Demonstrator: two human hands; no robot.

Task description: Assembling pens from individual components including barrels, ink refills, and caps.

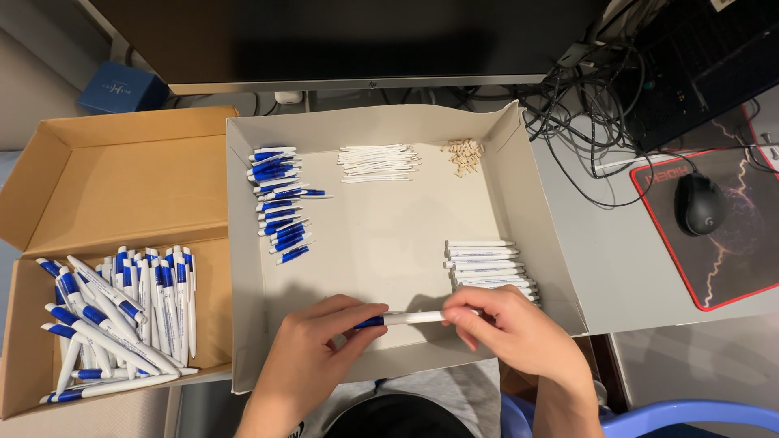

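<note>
I am holding one pen (403, 318) level between both hands, just above the near floor of the grey tray (381, 235). My left hand (312, 357) is pinching the blue end between thumb and fingertips; my right hand (507, 328) is closing its fingertips on the white barrel end. Both hands are gripping the same pen, one at each end.

Judgement on handling: the pen is looking light, stiff and thin, of smooth plastic, so it is likely slippery under a loose pinch. It is best taken at the two ends, as now, with the fingers kept clear of the seam where blue meets white. Nothing about it is appearing fragile, though the small parts could scatter.

Inside the tray I am counting four groups. The blue-and-white clip pieces (280, 199) are numbering roughly twenty; overlap is preventing an exact count. The thin white refills (379, 161) are too tightly packed to count. The small tan parts (462, 156) are too small to count. The white barrels (487, 264) are showing about nine, some hidden under my right hand.

Beside the tray, to the left, a brown cardboard box (105, 186) is holding a heap of finished pens (118, 316), some thirty or more.

On the bench at right, one black mouse (699, 203) is sitting on one red-edged mouse pad (730, 243).
</note>
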